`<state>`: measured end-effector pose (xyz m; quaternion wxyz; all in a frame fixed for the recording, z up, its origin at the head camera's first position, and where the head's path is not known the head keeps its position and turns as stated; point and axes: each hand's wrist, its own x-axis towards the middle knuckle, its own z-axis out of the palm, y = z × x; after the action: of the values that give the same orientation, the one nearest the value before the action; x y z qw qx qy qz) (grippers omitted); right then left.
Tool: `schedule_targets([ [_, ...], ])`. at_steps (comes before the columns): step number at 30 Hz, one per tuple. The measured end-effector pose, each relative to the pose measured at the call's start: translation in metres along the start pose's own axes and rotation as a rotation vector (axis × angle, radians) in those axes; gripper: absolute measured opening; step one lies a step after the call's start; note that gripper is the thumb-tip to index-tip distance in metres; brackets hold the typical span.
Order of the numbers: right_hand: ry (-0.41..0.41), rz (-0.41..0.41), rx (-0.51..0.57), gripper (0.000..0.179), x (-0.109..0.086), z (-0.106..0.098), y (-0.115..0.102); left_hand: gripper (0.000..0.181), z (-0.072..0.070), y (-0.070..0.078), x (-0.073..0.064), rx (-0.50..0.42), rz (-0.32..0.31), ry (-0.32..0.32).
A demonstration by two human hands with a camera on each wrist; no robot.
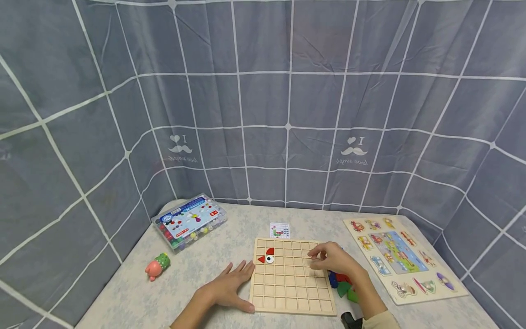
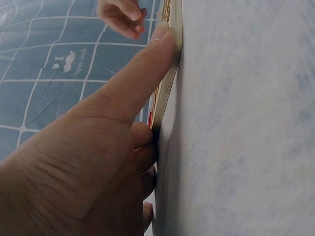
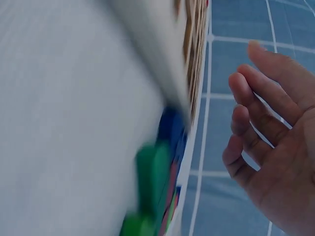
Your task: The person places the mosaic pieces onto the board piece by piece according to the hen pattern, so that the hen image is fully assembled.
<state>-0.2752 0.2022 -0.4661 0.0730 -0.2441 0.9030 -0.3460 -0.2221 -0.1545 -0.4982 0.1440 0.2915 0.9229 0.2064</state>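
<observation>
A wooden grid board (image 1: 291,292) lies on the table, with two red pieces (image 1: 270,251) and a round white eye piece (image 1: 269,259) set in its upper left squares. Spread along the board's left edge, my left hand (image 1: 228,288) touches it with fingers and thumb extended. My right hand (image 1: 332,259) hovers over the board's right side; the right wrist view shows its fingers loosely bent, with nothing between them. Beside the board's right edge are blue (image 1: 333,279), red and green pieces (image 1: 343,288), partly hidden by the right forearm.
A small picture card (image 1: 280,230) lies behind the board. To the left are a clear box of colourful beads (image 1: 191,221) and a pink and green toy (image 1: 158,266). A wooden picture puzzle (image 1: 398,253) is at the right, and a black object (image 1: 350,321) sits at the front.
</observation>
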Motion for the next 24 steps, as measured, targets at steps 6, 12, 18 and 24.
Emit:
schedule_targets([
  [6,0.04,0.046,0.001,0.03,-0.017,-0.012,0.026,0.111,0.0,-0.001,0.001,-0.012,0.011,0.018],
  [12,0.038,0.072,0.038,0.025,-0.03,-0.02,0.054,0.11,0.001,-0.002,0.001,-0.003,0.01,0.019],
  [18,-0.004,0.074,0.07,0.024,-0.04,-0.023,0.074,0.111,0.003,-0.002,-0.001,-0.006,0.014,0.021],
  [24,0.029,0.081,0.086,0.03,-0.044,-0.03,0.079,0.111,0.003,-0.003,0.001,0.004,0.016,0.027],
])
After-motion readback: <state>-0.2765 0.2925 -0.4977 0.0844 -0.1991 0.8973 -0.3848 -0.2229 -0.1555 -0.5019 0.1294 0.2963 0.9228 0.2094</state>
